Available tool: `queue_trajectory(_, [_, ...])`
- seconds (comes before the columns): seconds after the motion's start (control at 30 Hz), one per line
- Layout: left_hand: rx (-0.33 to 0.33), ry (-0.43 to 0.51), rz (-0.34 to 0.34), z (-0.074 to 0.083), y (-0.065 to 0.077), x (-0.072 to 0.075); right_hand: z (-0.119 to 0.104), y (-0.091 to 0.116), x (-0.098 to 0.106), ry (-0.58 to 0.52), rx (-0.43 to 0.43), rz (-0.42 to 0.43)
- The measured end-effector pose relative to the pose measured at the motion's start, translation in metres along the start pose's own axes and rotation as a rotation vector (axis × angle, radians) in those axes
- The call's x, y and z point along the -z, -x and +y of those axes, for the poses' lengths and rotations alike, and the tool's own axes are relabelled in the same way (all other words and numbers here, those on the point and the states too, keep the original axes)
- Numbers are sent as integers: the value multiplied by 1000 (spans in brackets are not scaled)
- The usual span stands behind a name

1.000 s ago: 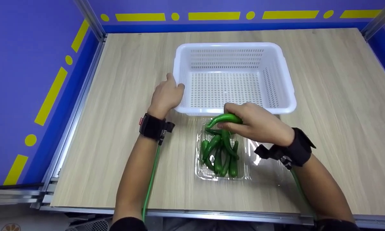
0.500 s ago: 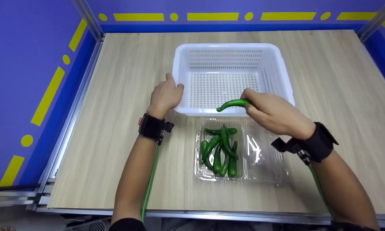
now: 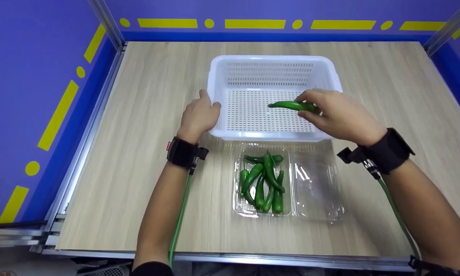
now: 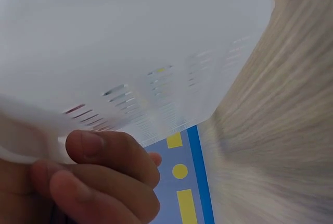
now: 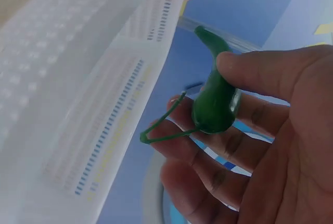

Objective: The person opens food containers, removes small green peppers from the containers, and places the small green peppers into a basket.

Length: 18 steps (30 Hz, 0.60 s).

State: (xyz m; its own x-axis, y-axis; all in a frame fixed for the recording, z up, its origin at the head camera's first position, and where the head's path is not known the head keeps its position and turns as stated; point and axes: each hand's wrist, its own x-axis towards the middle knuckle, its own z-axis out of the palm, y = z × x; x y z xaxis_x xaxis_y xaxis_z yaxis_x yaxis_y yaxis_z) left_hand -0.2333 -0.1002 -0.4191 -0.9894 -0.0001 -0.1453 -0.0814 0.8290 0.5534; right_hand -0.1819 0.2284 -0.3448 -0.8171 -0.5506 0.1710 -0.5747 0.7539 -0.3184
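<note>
My right hand [image 3: 343, 115] pinches a green chili pepper [image 3: 289, 105] between thumb and fingers, over the right part of a white plastic basket [image 3: 260, 135]. In the right wrist view the pepper [image 5: 213, 104] shows its bent thin stem [image 5: 169, 134]. My left hand [image 3: 199, 117] grips the basket's left rim, thumb on top; the left wrist view shows its fingers [image 4: 114, 153] curled beside the outer wall. In front of the basket, several green chili peppers [image 3: 269, 168] lie heaped in a clear plastic box [image 3: 235, 205].
The box's clear lid [image 3: 318, 195] lies folded out flat to its right. Wood-grain table [image 3: 137, 153] surrounds these things, with blue and yellow walls [image 3: 57, 69] at the back and sides. A green cable [image 3: 178, 230] runs along each forearm.
My right hand has carried the pepper from above the clear box up and to the right, over the basket. The left hand has stayed at the basket's left rim.
</note>
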Motion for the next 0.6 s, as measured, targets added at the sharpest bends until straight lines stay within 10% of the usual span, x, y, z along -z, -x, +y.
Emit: queue_trajectory(0.6, [1, 10, 4, 0, 1, 1, 20, -28, 3, 38, -41, 5])
